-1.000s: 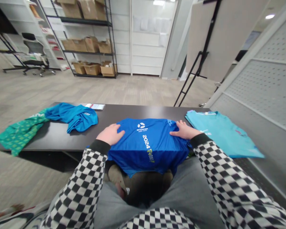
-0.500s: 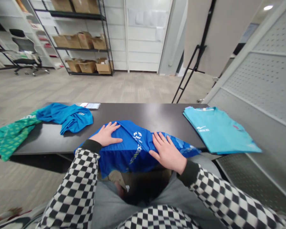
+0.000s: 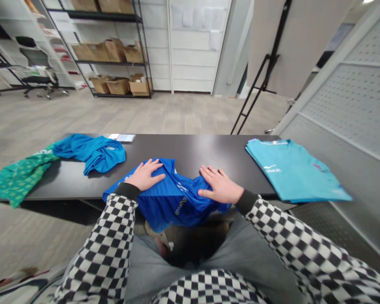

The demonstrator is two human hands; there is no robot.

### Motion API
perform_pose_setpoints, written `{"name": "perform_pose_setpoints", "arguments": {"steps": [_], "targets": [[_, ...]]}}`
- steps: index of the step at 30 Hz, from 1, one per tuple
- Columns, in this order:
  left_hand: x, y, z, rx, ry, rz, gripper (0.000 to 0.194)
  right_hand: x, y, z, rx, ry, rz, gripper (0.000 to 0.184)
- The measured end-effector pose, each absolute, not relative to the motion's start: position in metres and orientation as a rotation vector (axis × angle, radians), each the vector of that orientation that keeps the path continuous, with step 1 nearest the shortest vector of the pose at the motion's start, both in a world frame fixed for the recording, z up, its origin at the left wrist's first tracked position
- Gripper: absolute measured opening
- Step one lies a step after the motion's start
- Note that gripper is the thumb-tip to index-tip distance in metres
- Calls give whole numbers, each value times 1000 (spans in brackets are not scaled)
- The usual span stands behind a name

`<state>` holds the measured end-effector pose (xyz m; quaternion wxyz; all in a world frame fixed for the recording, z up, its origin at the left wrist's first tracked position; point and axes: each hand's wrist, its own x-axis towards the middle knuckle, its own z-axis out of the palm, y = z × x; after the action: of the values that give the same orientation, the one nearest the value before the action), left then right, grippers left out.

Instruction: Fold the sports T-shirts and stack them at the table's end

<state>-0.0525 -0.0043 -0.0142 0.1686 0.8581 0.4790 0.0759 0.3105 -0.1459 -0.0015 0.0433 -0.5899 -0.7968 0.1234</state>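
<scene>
A royal-blue sports shirt [image 3: 174,198] lies bunched and partly folded at the table's near edge, its lower part hanging over towards my lap. My left hand [image 3: 145,175] rests flat on its left part, fingers spread. My right hand [image 3: 220,184] presses on the folded right side, with its fingers apart. Neither hand grips the cloth. Both sleeves are black-and-white checked with dark cuffs. A turquoise T-shirt [image 3: 294,171] lies folded flat to the right of my right hand.
On the black table [image 3: 190,145] lie a crumpled blue shirt [image 3: 91,154], a green patterned shirt [image 3: 20,175] hanging off the left end, and a flat packet [image 3: 122,137]. Wire shelves of cardboard boxes [image 3: 114,52] stand beyond, beside a perforated panel [image 3: 351,109].
The blue shirt's right side has been folded inward, so the shirt is narrower than a second ago. My right hand has moved from the far right edge onto the fold.
</scene>
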Motion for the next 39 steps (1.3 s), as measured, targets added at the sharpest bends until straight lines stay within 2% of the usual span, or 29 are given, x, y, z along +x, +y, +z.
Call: {"name": "perform_pose_setpoints", "arguments": {"steps": [2, 7, 10, 16, 20, 25, 29, 33, 36, 39], "targets": [[-50, -3, -15, 2435, 1391, 235, 76, 316, -139, -2, -1817, -2380, 439, 79], [-44, -4, -14, 2438, 1408, 250, 72, 320, -140, -15, -1650, -2186, 252, 33], [-42, -5, -13, 2452, 1409, 254, 73, 325, -139, -15, -1682, -2097, 189, 24], [-26, 1, -17, 2492, 1477, 232, 78, 354, -93, 7, -2021, -2119, 24, 30], [-1, 30, -12, 2489, 1535, 140, 82, 383, -37, 42, -2145, -2141, -113, 35], [28, 67, -12, 2462, 1564, 129, 88, 404, 15, 74, -2194, -1869, -293, 59], [31, 83, -21, 2553, 1544, 208, 93, 403, 7, 43, -2353, -1901, -158, 84], [16, 97, -20, 2584, 1467, 158, 95, 403, -26, 2, -2219, -2014, -136, 80], [2, 106, -15, 2595, 1456, 130, 93, 405, -41, -11, -2243, -2074, 73, 88], [-7, 108, -16, 2602, 1473, 103, 92, 404, -46, -14, -2305, -2038, 145, 96]]}}
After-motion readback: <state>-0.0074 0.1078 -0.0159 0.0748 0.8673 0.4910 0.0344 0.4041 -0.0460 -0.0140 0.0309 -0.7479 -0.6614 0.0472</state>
